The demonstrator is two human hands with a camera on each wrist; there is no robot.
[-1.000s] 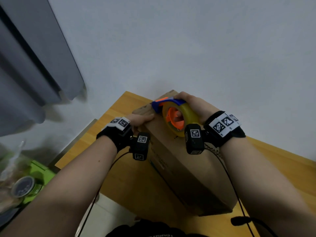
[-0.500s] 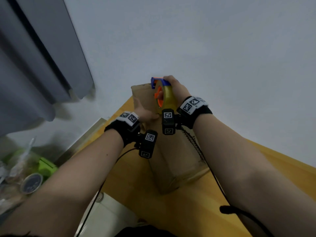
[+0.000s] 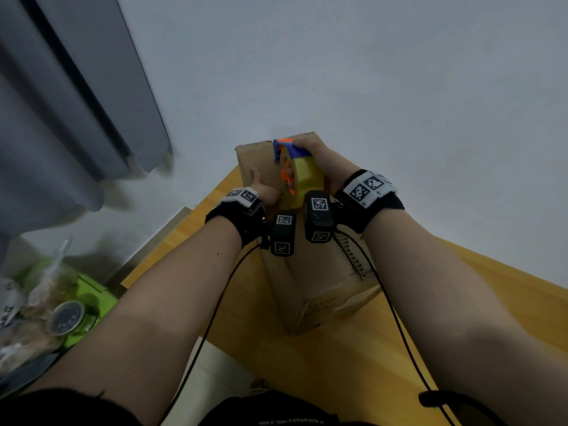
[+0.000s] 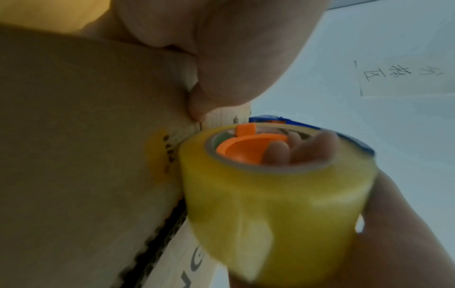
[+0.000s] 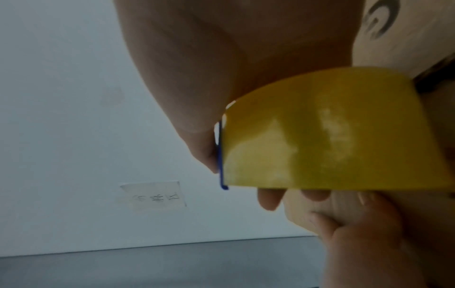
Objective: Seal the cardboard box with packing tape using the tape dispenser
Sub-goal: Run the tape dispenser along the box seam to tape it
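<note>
A brown cardboard box (image 3: pixel 310 272) lies lengthwise away from me on the wooden table (image 3: pixel 353 364). My right hand (image 3: pixel 325 161) grips the tape dispenser (image 3: pixel 302 176), blue and orange with a yellow tape roll, and holds it against the box's top face near the far end. In the left wrist view my right fingertips (image 4: pixel 278 154) sit inside the roll's (image 4: pixel 275 191) orange core. My left hand (image 3: pixel 261 192) grips the box's left upper edge, thumb on the top face. The right wrist view shows the roll (image 5: pixel 332 140) close up with the left hand (image 5: pixel 357 233) beyond it.
A grey curtain (image 3: pixel 76 118) hangs at the left, and a white wall (image 3: pixel 368 72) with a paper note (image 5: pixel 155 196) stands behind the table. Green clutter and bags (image 3: pixel 61 309) sit at the lower left. Black cables (image 3: pixel 396 327) trail from both wrists.
The box has swung round so that its long side points away from me. Both hands moved with it, and the dispenser now sits near the far end. Little differs from half a second ago.
</note>
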